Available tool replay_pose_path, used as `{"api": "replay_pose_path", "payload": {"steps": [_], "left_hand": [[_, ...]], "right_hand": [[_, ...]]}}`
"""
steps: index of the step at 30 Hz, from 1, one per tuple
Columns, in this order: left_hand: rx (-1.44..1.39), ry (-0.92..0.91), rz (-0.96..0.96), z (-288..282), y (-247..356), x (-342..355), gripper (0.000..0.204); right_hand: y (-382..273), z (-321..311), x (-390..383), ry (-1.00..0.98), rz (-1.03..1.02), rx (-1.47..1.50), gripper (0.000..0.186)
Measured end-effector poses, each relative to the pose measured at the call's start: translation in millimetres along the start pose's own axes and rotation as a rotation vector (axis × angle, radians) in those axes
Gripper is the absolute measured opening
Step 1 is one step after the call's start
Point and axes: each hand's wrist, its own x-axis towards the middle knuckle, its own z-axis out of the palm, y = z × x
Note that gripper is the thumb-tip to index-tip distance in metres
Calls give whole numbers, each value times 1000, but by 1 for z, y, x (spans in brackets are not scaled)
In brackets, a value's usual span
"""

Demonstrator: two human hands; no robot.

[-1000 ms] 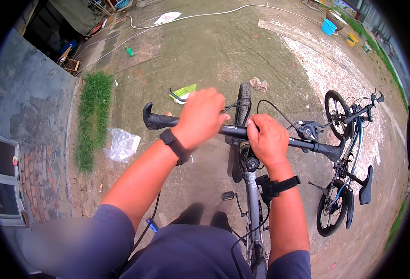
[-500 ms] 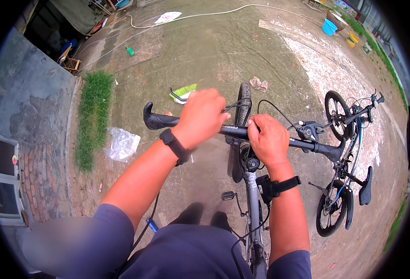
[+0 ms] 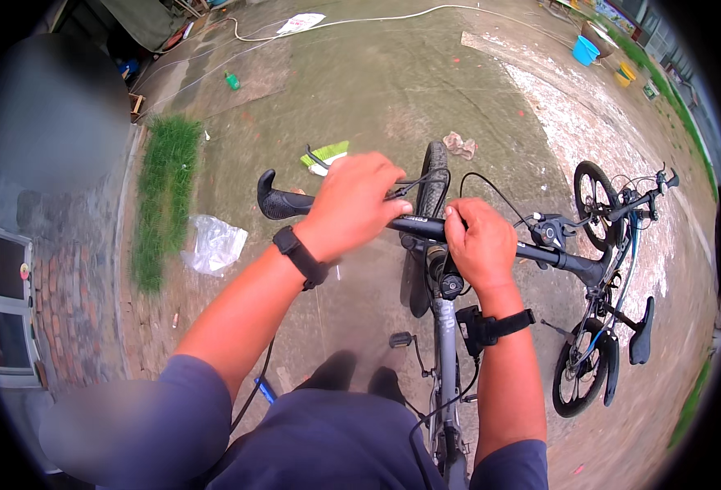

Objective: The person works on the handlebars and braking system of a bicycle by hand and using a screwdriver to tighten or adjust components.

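Black handlebar (image 3: 420, 226) | left hand (image 3: 354, 202), right hand (image 3: 484, 245): fingers (image 3: 473, 210) holding it | now slightly rightward in view

The straight black handlebar (image 3: 423, 228) looked like smooth metal with a faint gloss, while the curved black grip (image 3: 283, 204) at its end appeared to be matt, textured rubber. The silver-grey frame tube (image 3: 446, 347) was smooth metal; the round black front tyre (image 3: 436, 162), rough treaded rubber. The dark-blue short-sleeved shirt (image 3: 319, 441) was matt cloth, the crumpled clear bag (image 3: 216, 245) thin, shiny plastic.

Bright, soft daylight; fisheye curving toward black rim.
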Motion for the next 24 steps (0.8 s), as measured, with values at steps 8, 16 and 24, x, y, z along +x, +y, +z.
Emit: {"api": "replay_pose_path", "payload": {"steps": [8, 16, 24], "left_hand": [[307, 8, -117, -20, -27, -54, 108], [296, 89, -143, -16, -29, -66, 109], [295, 164, -59, -8, -40, -69, 97]], "right_hand": [[-3, 1, 1, 1, -23, -17, 11], [-2, -2, 2, -9, -10, -5, 12], [0, -3, 2, 8, -50, -4, 10]]}}
